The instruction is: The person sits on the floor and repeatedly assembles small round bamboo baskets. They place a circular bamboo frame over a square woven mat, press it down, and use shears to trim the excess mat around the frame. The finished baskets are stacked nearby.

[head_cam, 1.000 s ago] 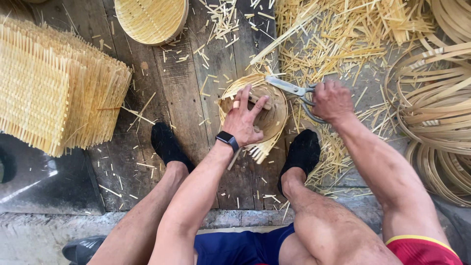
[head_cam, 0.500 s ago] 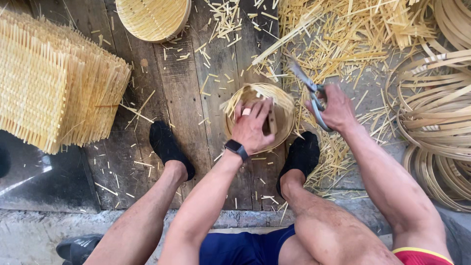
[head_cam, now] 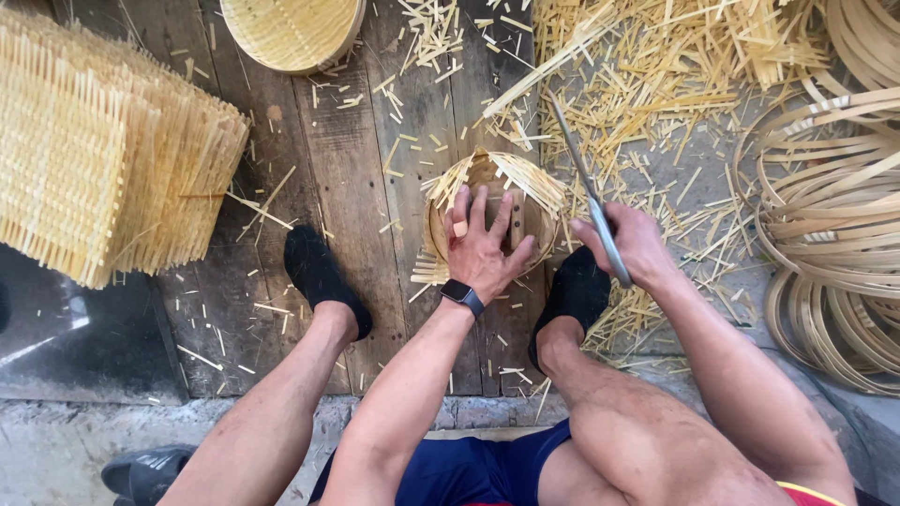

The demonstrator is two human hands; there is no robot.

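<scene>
Left hand (head_cam: 483, 245): I press it, fingers spread, flat into the small woven bamboo basket (head_cam: 525, 183) on the plank floor (head_cam: 356, 178) between my feet.
Right hand (head_cam: 630, 245): I grip scissors (head_cam: 586, 192), blades pointing away, just beside the basket.
Around: bamboo offcuts (head_cam: 675, 84), stacked woven mats (head_cam: 103, 150).

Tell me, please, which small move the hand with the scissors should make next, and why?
Probably bring the scissors down to the basket rim. The right hand holds them lifted, blades apart from the rim, while loose strip ends fan out there and the left hand presses the basket down.
</scene>
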